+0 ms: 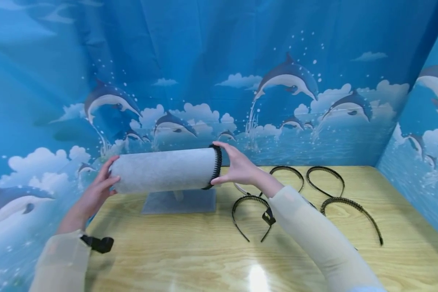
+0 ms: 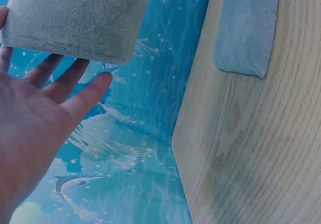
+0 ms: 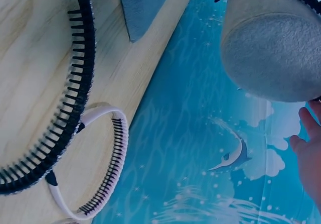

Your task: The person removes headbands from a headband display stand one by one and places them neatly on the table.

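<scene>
A grey plush-covered cylinder [image 1: 164,170] lies level on a display stand, whose flat grey base [image 1: 179,202] rests on the table. My left hand [image 1: 96,188] holds the cylinder's left end, fingertips and thumb at its rim. In the left wrist view, some fingers of that hand [image 2: 55,98] stretch past the end. A black toothed headband [image 1: 217,166] sits around the cylinder's right end, its teeth showing. My right hand [image 1: 239,166] grips this headband, fingers at the top and thumb lower down. In the right wrist view only some fingertips [image 3: 308,126] show beside the cylinder.
Several headbands lie on the wooden table [image 1: 160,251] at right: one with a black bow [image 1: 268,217], a brown-black one [image 1: 350,201], a dark one [image 1: 326,170], and a white one [image 3: 120,143] partly behind my right arm. A dolphin-print curtain [image 1: 211,61] encloses the back and sides.
</scene>
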The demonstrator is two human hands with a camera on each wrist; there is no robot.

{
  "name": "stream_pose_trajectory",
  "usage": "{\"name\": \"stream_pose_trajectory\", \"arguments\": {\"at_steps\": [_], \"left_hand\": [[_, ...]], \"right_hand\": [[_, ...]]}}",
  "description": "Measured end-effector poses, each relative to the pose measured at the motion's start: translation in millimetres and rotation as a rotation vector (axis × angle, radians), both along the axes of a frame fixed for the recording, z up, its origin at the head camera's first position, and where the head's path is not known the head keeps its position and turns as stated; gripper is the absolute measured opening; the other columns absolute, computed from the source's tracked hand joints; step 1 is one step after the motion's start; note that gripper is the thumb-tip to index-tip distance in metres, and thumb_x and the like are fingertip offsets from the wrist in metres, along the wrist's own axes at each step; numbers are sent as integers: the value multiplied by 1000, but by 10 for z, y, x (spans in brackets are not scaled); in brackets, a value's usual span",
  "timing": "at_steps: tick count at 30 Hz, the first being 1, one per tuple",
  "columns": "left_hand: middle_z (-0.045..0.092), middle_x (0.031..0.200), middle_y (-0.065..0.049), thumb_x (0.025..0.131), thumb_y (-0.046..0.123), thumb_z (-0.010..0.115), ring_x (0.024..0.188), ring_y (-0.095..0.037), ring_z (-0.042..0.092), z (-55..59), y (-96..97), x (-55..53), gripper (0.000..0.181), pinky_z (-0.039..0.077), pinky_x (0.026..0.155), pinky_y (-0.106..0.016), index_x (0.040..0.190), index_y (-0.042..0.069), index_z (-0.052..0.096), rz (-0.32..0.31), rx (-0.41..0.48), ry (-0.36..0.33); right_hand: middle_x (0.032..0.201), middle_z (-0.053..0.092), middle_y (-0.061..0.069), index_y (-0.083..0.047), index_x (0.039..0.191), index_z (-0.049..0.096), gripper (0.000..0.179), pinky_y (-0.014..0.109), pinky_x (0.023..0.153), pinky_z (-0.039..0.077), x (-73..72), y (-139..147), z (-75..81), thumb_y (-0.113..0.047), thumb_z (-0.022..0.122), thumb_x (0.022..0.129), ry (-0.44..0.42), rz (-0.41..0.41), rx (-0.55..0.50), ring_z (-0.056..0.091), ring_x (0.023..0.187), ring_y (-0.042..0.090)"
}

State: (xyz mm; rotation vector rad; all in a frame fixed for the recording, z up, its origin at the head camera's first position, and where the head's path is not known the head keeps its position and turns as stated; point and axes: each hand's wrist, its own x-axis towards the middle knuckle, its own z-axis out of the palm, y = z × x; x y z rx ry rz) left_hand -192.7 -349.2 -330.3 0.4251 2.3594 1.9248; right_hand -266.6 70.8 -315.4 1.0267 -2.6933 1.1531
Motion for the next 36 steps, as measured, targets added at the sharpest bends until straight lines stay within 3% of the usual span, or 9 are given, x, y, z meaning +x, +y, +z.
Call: {"name": "stream_pose_trajectory", "arguments": {"at_steps": [6,9,12,16,23,31,36], "left_hand": [[11,150,-8,106,23,39,114,-5,41,0,-9,-9,58,45,81,-24,155,35,11,1,-3,18],[14,148,-6,106,22,39,114,-6,42,3,-14,-14,57,45,81,-24,155,35,12,4,-3,19],[16,148,-3,106,22,39,114,-6,41,6,-16,-20,56,45,81,-25,154,37,14,3,4,15],[13,149,-5,106,22,39,115,-6,41,4,-14,-23,56,45,81,-25,154,37,13,0,13,11],[14,148,-4,106,22,39,114,-6,41,0,-1,-5,57,45,81,-25,155,36,12,1,30,-2],[14,147,-5,106,22,38,114,-7,41,-20,-4,-13,57,45,81,-24,154,37,13,-5,20,10],[12,148,-7,106,22,39,114,-7,40,-16,-8,-16,57,45,81,-24,154,37,12,-2,14,11]], "right_hand": [[156,23,10,-29,154,21,114,62,101,34,42,98,-45,-43,91,64,-11,-48,-26,33,136,36],[157,20,11,-30,154,20,115,56,91,46,61,150,-72,-39,91,65,-42,-62,-56,56,114,36],[158,18,11,-29,155,19,115,53,88,48,76,219,-95,-39,91,66,-42,-81,-60,59,107,34],[158,20,8,-28,155,20,115,59,98,38,92,341,-125,-43,90,65,-23,-126,-41,41,129,37],[158,22,6,-33,153,20,116,63,100,34,204,668,-153,-43,91,62,-23,-213,-74,35,133,42],[155,26,11,-25,153,21,116,66,99,31,515,1240,-240,-27,94,62,126,-270,-98,30,136,42],[153,24,18,-14,151,15,118,68,101,26,710,1605,-292,-18,93,63,163,-306,-123,25,137,44]]}}
